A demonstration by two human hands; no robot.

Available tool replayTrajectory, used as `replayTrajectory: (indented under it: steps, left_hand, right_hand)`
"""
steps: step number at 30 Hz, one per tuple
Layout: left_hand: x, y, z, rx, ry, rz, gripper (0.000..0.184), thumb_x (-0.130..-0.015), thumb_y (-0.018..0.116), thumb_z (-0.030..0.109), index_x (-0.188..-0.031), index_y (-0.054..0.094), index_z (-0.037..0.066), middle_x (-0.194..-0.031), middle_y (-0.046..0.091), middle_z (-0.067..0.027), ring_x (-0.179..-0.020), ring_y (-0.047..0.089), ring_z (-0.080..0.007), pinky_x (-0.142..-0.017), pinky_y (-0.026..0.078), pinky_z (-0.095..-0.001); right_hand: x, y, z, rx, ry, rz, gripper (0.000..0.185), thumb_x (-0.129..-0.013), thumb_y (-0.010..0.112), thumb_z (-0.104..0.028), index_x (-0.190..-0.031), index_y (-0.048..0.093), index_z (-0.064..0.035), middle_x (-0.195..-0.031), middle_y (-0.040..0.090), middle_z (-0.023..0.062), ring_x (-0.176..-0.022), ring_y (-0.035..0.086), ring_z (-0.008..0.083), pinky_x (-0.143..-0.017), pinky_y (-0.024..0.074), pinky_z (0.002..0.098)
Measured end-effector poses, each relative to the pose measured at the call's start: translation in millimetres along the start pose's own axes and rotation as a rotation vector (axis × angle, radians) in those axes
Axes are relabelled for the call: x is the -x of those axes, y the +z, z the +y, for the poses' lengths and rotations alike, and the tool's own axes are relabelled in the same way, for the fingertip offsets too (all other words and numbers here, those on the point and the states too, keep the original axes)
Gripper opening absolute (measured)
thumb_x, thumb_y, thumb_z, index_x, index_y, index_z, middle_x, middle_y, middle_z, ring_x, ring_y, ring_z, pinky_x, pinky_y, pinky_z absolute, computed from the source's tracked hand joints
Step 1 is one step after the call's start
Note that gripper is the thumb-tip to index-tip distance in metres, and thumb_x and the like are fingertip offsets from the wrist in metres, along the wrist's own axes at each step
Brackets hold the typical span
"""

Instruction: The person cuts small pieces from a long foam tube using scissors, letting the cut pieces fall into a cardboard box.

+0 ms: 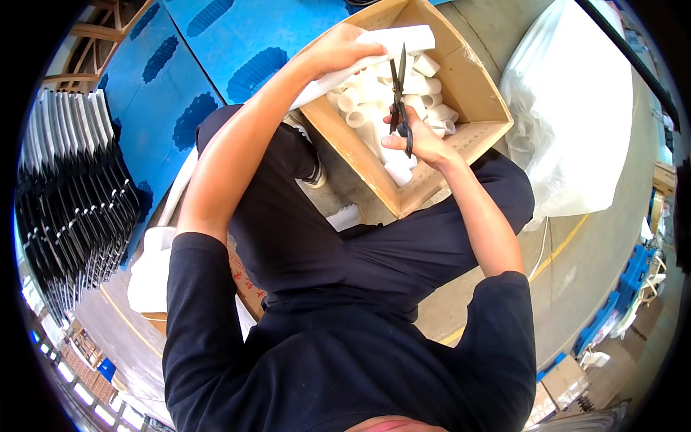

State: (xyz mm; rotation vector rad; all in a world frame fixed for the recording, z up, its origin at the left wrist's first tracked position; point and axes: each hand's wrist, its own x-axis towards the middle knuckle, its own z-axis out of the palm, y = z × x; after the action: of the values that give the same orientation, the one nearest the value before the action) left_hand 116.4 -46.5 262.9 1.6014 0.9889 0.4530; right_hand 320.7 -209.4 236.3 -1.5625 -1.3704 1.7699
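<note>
My left hand (342, 50) is wrapped round a long white foam tube (403, 38) near its end, above the cardboard box. The rest of the tube runs back under my left forearm. My right hand (417, 137) holds black scissors (399, 93) by the handles, with the blades apart and pointing up toward the tube's end. Below both hands, the open cardboard box (468, 83) holds several short white tube pieces (356, 117).
A large white plastic bag (568, 108) stands right of the box. Blue panels (169, 93) lie at the upper left, beside a stack of black and white frames (79, 201). My bent legs flank the box's near corner.
</note>
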Motion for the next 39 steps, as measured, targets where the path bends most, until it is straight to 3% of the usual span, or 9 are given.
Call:
replayTrajectory:
  steps: [5,16,19,21,22,25,32,37,39]
  left_hand:
    - [5,5,6,-0.122,0.063,-0.04,0.04,-0.081,0.072,0.035,-0.096,0.072,-0.002,-0.081,0.07,-0.0094,-0.073,0.063,-0.015,-0.07,0.05,-0.0311]
    - [6,1,10,-0.128,0.002,-0.076,0.04,-0.08,0.07,0.034,-0.1,0.071,-0.001,-0.086,0.07,-0.0092,-0.077,0.064,-0.0152,-0.073,0.049,-0.0306]
    - [1,0,4,-0.107,-0.031,-0.073,0.041,-0.08,0.07,0.035,-0.1,0.071,-0.001,-0.086,0.07,-0.009,-0.078,0.064,-0.0153,-0.073,0.049,-0.0308]
    - [-3,-2,-4,-0.097,-0.046,-0.072,0.042,-0.08,0.07,0.034,-0.101,0.071,-0.002,-0.086,0.07,-0.0088,-0.077,0.064,-0.0155,-0.072,0.049,-0.031]
    - [-3,-3,-7,-0.098,-0.094,-0.081,0.042,-0.08,0.07,0.035,-0.1,0.071,-0.002,-0.085,0.07,-0.0094,-0.077,0.063,-0.0163,-0.072,0.049,-0.0315]
    - [-5,1,-26,-0.137,-0.12,-0.101,0.039,-0.081,0.069,0.034,-0.097,0.071,-0.002,-0.083,0.068,-0.0077,-0.075,0.062,-0.0145,-0.07,0.048,-0.0302]
    - [-9,8,-40,-0.195,-0.19,-0.152,0.037,-0.083,0.067,0.032,-0.095,0.071,-0.002,-0.082,0.067,-0.0059,-0.073,0.062,-0.014,-0.067,0.049,-0.0298]
    - [0,9,-23,-0.24,-0.187,-0.148,0.038,-0.083,0.067,0.034,-0.095,0.07,-0.002,-0.082,0.068,-0.0078,-0.074,0.063,-0.0153,-0.069,0.049,-0.0312]
    - [4,13,-22,-0.274,-0.047,-0.225,0.041,-0.083,0.066,0.037,-0.096,0.07,-0.002,-0.084,0.069,-0.0098,-0.077,0.063,-0.0169,-0.071,0.049,-0.0321]
  right_hand:
    - [-3,-3,-2,0.054,-0.035,0.026,0.098,-0.066,0.085,-0.047,-0.135,0.036,0.0023,-0.126,0.051,0.014,-0.116,0.048,0.0244,-0.1,0.04,0.0356]
    - [-10,-8,0,0.037,-0.033,0.13,0.084,-0.071,0.083,-0.042,-0.129,0.043,0.0021,-0.118,0.054,0.0123,-0.108,0.053,0.0204,-0.094,0.0449,0.0316]
    - [-12,-9,-1,-0.029,-0.028,0.143,0.07,-0.073,0.082,-0.039,-0.12,0.05,0.0018,-0.111,0.056,0.0103,-0.1,0.056,0.0166,-0.089,0.0466,0.0292]
    - [-13,-8,3,-0.013,-0.075,0.23,0.061,-0.07,0.084,-0.042,-0.105,0.06,0.0019,-0.085,0.063,0.0051,-0.078,0.06,0.0113,-0.069,0.0477,0.0247]
    - [-12,-8,3,-0.015,-0.075,0.23,0.061,-0.07,0.084,-0.042,-0.105,0.06,0.0019,-0.085,0.063,0.0051,-0.078,0.06,0.0113,-0.069,0.0477,0.0247]
    - [-7,-4,1,-0.123,0.064,0.119,0.036,-0.077,0.079,-0.033,-0.085,0.063,-0.0016,-0.07,0.064,0.0044,-0.065,0.059,0.0102,-0.061,0.0462,0.0245]
    - [1,0,8,-0.102,0.123,0.11,0.034,-0.075,0.081,-0.03,-0.08,0.062,-0.002,-0.066,0.063,0.004,-0.055,0.058,0.0096,-0.052,0.0448,0.0229]
    - [-1,1,8,-0.091,0.153,0.203,0.031,-0.076,0.082,-0.027,-0.082,0.062,-0.0044,-0.069,0.063,0.0019,-0.057,0.057,0.0075,-0.054,0.0437,0.0211]
    - [-5,1,6,-0.098,0.127,0.225,0.032,-0.076,0.083,-0.027,-0.084,0.062,-0.004,-0.07,0.063,0.0015,-0.057,0.056,0.0071,-0.054,0.0436,0.021]
